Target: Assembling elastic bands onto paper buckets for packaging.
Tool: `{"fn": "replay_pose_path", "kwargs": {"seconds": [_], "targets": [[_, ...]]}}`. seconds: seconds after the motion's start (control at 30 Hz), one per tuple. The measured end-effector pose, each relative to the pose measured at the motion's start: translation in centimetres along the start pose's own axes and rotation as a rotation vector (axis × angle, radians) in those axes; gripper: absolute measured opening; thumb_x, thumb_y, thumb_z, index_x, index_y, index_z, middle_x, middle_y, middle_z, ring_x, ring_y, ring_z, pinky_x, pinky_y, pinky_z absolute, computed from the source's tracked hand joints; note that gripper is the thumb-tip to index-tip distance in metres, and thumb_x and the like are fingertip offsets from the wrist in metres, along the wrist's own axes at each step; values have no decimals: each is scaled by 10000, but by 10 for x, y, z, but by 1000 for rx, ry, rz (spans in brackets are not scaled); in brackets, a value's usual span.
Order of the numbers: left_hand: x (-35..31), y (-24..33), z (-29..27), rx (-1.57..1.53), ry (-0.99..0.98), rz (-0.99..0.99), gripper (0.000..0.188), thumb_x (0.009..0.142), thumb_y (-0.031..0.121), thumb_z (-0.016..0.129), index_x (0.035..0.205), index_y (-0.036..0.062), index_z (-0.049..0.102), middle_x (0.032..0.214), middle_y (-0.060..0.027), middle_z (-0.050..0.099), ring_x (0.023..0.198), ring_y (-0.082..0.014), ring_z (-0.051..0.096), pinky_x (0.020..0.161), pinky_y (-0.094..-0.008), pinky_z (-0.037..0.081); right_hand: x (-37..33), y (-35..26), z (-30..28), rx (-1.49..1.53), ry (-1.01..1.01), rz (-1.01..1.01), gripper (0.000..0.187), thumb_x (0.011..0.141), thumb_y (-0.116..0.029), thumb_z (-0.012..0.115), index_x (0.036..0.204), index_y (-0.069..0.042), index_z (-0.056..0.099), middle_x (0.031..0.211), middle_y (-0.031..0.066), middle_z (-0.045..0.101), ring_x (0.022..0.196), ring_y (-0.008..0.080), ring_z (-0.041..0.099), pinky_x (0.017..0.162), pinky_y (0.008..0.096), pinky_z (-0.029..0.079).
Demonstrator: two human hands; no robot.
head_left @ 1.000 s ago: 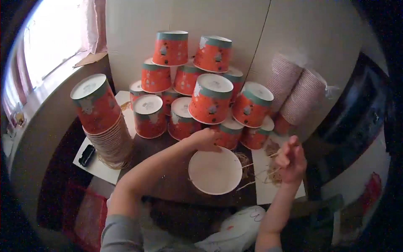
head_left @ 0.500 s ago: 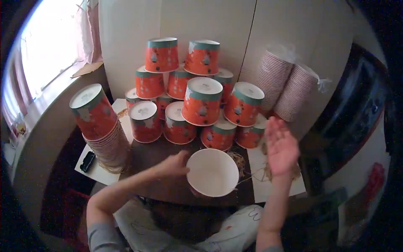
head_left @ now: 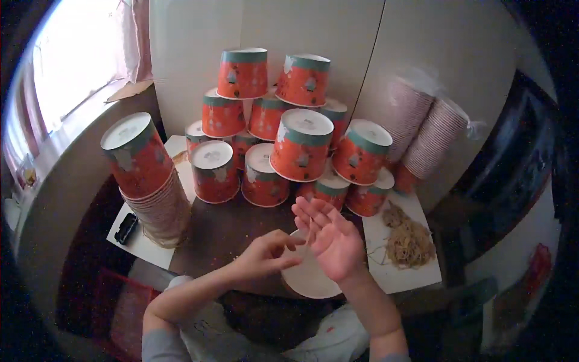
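Note:
A paper bucket (head_left: 310, 280) stands at the near edge of the dark table, its white inside facing up toward me. Over its mouth my right hand (head_left: 333, 244) is spread with the palm up and the fingers stretched out. My left hand (head_left: 270, 256) is at the bucket's left rim, fingers curved and thumb apart from them. A thin pale line shows between the two hands, too faint to name. The hands cover the far and left parts of the rim. Beyond them rises a pyramid of upside-down orange and green paper buckets (head_left: 303, 154).
On the left, nested buckets (head_left: 142, 166) form a tall stack on a white board, beside a small black object (head_left: 126, 229). Tan stringy fibre (head_left: 410, 244) lies heaped on the right board. Two tall bagged stacks of nested buckets (head_left: 435, 139) lean at the back right.
My right hand has swung left from beside the bucket to over its mouth. My left hand has moved slightly right and its fingers have loosened. The fibre near the bucket no longer shows there.

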State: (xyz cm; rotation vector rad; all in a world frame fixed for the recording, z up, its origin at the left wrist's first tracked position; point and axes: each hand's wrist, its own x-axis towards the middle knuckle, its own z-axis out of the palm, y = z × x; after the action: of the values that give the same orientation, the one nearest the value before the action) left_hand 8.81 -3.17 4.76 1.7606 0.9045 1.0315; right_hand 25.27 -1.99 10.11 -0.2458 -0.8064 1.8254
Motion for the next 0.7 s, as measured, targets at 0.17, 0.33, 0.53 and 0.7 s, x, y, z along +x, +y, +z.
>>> {"fn": "replay_pose_path", "kwargs": {"seconds": [0.17,0.33,0.53,0.7], "targets": [[1,-8,2,20,-65,80,207,732,170,633,875,24,598,803,-51,546,708,-97,512,599,-225,418,5,7,-1,16,56,45,381,792,-204,471,1089,22,394,1222,180,378,1155,283,350,982,356,281],[1,-6,-12,47,28,-178,152,743,148,606,812,14,620,725,-96,608,677,-142,581,617,-255,460,5,-3,-31,-330,95,-106,330,806,-143,455,1092,12,403,1180,154,429,1116,234,404,961,338,303],[-4,0,-21,504,59,-165,149,713,200,614,775,64,614,702,-109,589,663,-247,577,573,-310,466,-4,-15,-19,-1909,-84,348,277,763,-239,523,948,-36,558,992,128,557,934,299,516,802,365,415],[-3,-8,-16,761,97,227,119,663,186,626,686,82,573,632,-57,559,605,-219,549,513,-308,450,-5,-11,-35,-2188,-248,370,265,740,-254,538,906,-51,579,938,127,565,916,317,501,808,359,402]]}}
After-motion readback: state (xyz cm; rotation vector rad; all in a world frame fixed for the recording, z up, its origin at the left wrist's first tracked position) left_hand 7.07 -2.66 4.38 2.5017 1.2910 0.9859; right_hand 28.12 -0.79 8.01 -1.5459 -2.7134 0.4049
